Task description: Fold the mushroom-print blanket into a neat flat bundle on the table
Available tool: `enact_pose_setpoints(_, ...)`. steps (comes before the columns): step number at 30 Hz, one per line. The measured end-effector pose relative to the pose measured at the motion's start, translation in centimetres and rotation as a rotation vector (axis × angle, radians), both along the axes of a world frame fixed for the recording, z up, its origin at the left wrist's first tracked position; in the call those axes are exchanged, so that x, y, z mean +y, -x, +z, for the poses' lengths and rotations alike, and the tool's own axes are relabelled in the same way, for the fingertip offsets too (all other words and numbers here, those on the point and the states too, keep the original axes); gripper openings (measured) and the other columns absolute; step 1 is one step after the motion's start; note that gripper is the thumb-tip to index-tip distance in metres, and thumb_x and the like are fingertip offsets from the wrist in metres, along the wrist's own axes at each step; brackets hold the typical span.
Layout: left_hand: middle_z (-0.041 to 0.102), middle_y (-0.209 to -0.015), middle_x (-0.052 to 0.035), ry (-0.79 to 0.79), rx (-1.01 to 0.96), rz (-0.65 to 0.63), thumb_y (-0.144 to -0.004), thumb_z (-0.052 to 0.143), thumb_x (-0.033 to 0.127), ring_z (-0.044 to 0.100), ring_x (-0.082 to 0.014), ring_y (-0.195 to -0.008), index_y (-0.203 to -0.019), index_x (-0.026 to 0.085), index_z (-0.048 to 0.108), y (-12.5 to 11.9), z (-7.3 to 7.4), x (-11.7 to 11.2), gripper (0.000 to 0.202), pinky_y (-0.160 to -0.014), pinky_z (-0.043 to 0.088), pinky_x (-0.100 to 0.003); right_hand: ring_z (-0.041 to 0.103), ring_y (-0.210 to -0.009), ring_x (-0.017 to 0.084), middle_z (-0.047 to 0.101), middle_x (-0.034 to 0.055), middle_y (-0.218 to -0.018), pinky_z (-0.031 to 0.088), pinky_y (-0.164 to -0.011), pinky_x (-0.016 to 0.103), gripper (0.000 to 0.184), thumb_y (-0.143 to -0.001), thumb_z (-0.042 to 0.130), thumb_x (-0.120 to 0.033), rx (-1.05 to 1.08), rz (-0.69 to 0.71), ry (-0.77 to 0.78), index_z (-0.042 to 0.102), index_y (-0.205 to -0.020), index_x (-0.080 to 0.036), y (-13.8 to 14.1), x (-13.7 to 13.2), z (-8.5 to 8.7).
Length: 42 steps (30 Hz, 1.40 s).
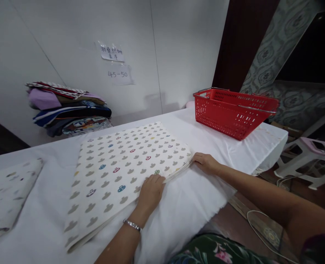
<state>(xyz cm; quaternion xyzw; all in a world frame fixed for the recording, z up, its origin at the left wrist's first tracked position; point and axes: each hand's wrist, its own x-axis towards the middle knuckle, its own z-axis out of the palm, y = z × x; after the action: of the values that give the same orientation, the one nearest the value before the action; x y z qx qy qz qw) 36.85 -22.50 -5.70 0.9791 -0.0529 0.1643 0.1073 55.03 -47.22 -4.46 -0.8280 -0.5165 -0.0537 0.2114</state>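
A folded cream cloth point(124, 167) printed with small grey and coloured shapes lies flat on the white-covered table point(195, 205). My left hand point(150, 190) rests on its near edge, fingers curled down over the fabric. My right hand point(205, 162) is at the cloth's right corner, fingers pinched on the layered edge. A metal bracelet circles my left wrist.
A red plastic basket point(234, 112) stands at the table's far right. A stack of folded fabrics point(69, 110) sits against the wall at the back left. Another folded printed cloth point(5, 194) lies at the left edge. White plastic stools point(308, 161) stand on the floor at right.
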Motion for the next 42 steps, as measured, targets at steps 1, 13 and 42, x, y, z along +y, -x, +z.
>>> enact_pose_setpoints(1, 0.060, -0.091, -0.0048, 0.000, 0.002, 0.002, -0.088, 0.042, 0.017, 0.053, -0.0200, -0.086, -0.094, 0.020, 0.057, 0.0, 0.0, 0.0, 0.017, -0.077, 0.043, -0.036, 0.057, -0.094, 0.015, 0.063, 0.0043, -0.100, 0.046, -0.079, 0.027, 0.024, -0.087, 0.041, -0.014, -0.009, 0.007, 0.007, 0.063, -0.096, -0.022, 0.1, 0.0, -0.1)
enact_pose_setpoints(13, 0.060, -0.092, -0.0051, 0.012, 0.031, 0.005, -0.088, 0.041, 0.019, 0.053, -0.0199, -0.087, -0.094, 0.021, 0.058, 0.0, 0.2, -0.1, 0.018, -0.077, 0.043, -0.036, 0.055, -0.102, 0.018, 0.061, 0.0046, -0.114, 0.045, -0.081, 0.028, 0.028, -0.092, 0.038, -0.022, -0.097, -0.035, 0.118, 0.061, -0.107, -0.026, 0.6, 0.5, -0.7)
enact_pose_setpoints(42, 0.060, -0.092, -0.0046, -0.004, 0.000, -0.001, -0.087, 0.044, 0.019, 0.053, -0.0201, -0.087, -0.093, 0.020, 0.058, -0.1, -0.1, 0.0, 0.015, -0.076, 0.043, -0.035, 0.052, -0.089, 0.018, 0.059, 0.0066, -0.108, 0.044, -0.070, 0.029, 0.027, -0.092, 0.033, -0.015, -0.499, 0.061, 0.087, 0.060, -0.090, -0.018, 0.7, -0.7, -1.5)
